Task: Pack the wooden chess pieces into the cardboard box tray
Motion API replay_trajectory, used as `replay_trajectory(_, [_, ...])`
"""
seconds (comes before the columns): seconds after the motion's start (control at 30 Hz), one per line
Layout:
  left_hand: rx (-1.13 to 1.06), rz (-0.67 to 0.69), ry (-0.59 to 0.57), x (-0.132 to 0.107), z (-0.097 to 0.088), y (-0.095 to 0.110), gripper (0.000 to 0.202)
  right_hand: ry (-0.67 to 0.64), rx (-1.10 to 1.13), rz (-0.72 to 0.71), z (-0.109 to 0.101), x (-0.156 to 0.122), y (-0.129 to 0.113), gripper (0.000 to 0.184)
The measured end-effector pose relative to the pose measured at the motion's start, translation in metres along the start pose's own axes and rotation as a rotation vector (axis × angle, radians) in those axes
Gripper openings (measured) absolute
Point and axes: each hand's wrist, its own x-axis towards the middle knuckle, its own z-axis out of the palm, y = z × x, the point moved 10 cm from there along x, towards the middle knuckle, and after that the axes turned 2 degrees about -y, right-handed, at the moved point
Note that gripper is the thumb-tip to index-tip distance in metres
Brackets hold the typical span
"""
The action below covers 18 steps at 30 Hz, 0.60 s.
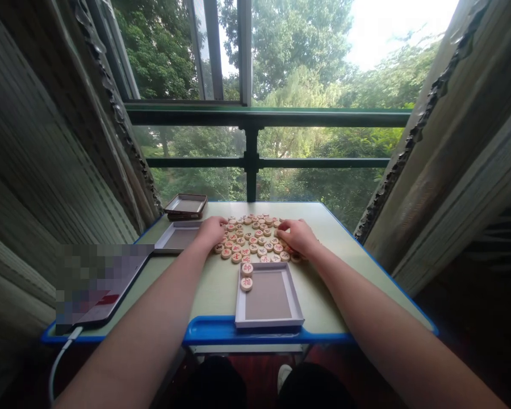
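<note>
Both hands are in among the discs here, the left hand (212,232) at the left edge of the spread, the right hand (298,236) at the right edge, with the round character discs (254,248) lying loose between them on the pale table (215,295). The step in hand looks like reaching to the discs from both flanks at once. And the grip? The left hand's fingertips bend down at the discs, but whether they pinch one cannot be told; the right hand curls over its side, thumb and fingers bent, and it too hides whether anything is caught. Nearer the person sits a shallow box (269,323), where two red-marked discs (246,283) line up along the left side, the farther one by the far corner (the rest of its floor shows grey). A second tray (179,238) lies beyond the left wrist, with a brown-edged box just behind it. As for the next move, any pick from this position would, by the look of it, call for fingertips on one disc's rim alone, since its neighbours lie so close that a careless sweep could drag several along.
</note>
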Motion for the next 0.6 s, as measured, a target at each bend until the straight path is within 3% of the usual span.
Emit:
replay_trajectory(0.17, [-0.035,-0.066,-0.015,0.003,-0.004,-0.01,0.027,-0.023,-0.057,-0.018,0.001,-0.001,-0.001,0.032])
replay_trajectory(0.27, [-0.101,-0.073,-0.111,0.0,-0.003,-0.008,0.03,0.022,-0.098,-0.051,-0.009,-0.005,-0.008,0.036])
replay_trajectory(0.4, [-0.238,-0.071,-0.24,-0.013,-0.008,0.003,0.049,0.069,-0.062,-0.145,-0.022,-0.016,-0.024,0.029])
replay_trajectory(0.6, [-0.109,-0.112,-0.434,-0.036,-0.002,0.007,0.045,-0.074,0.072,-0.347,-0.02,-0.031,-0.052,0.022])
